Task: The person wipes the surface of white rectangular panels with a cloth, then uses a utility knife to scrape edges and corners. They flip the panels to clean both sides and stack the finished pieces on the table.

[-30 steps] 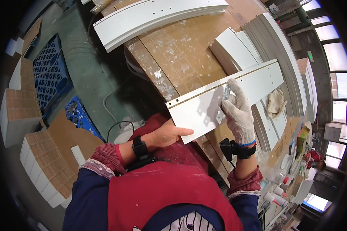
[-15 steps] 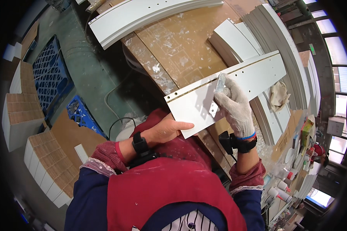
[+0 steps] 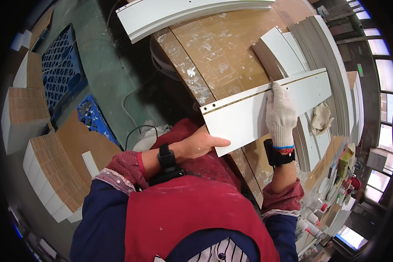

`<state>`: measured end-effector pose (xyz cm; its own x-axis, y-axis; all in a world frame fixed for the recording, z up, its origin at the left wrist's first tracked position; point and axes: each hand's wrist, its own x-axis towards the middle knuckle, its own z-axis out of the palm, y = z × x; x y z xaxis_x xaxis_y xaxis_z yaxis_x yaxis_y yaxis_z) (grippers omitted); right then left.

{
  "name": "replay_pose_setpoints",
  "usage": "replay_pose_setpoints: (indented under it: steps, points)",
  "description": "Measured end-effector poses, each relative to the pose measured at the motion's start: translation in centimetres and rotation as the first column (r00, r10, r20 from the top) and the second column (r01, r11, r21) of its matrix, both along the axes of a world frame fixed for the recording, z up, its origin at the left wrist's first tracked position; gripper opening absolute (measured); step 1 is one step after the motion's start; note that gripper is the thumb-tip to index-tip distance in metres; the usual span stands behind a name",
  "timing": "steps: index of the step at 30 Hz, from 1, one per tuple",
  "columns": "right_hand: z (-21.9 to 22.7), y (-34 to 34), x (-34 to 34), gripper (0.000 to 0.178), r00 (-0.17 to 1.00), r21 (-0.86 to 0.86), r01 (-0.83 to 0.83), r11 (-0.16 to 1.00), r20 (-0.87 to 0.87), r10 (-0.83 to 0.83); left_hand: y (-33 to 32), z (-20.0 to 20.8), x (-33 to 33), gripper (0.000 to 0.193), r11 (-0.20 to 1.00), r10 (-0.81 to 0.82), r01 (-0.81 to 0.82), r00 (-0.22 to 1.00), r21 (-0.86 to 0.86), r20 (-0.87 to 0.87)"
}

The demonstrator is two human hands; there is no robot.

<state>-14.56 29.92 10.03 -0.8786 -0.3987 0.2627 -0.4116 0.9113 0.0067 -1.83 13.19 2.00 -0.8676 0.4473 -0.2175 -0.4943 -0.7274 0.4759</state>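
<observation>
A long white board point(image 3: 244, 120) with a narrow brown groove along its far edge and small drilled holes lies slanted over the bench. My bare left hand point(image 3: 201, 144) grips its near left corner, the thumb on top and the fingers hidden beneath. In its knitted white glove, my right hand point(image 3: 281, 111) is closed around a flat metal scraper point(image 3: 271, 81). Only the scraper's tip shows past the fingers, at the groove about midway along the board; the glove covers the rest.
A curved white panel point(image 3: 192, 15) rests at the bench's far side. Shorter curved pieces point(image 3: 280, 50) and tall stacked panels point(image 3: 336, 65) stand to the right, near a crumpled cloth point(image 3: 321, 118). Blue pallets point(image 3: 63, 70) and stacked boards point(image 3: 54, 170) occupy the floor at left.
My right hand has turned the scraper from lying across the board's face to having its tip at the groove. My left hand keeps its hold on the corner; the whole view has shifted slightly.
</observation>
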Motion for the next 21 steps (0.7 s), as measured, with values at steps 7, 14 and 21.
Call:
replay_pose_setpoints:
  steps: [7, 14, 21]
  points:
    - [0.1, -4.5, 3.9, 0.033, 0.979, 0.026, -0.164, 0.986, 0.127, 0.159, 0.5, 0.5, -0.1, 0.065, 0.996, 0.071, -0.073, 0.997, -0.054, -0.031]
    - [1.0, -7.8, 6.6, 0.032, 0.894, 0.071, -0.431, 0.899, 0.167, 0.415, 0.7, 0.6, -0.2, 0.060, 0.992, 0.056, -0.059, 0.998, -0.113, -0.033]
    - [1.7, -8.9, 7.8, 0.038, 0.681, 0.026, -0.687, 0.726, 0.371, 0.631, 1.5, -2.9, 2.7, 0.047, 0.968, 0.216, -0.177, 0.949, 0.179, -0.229]
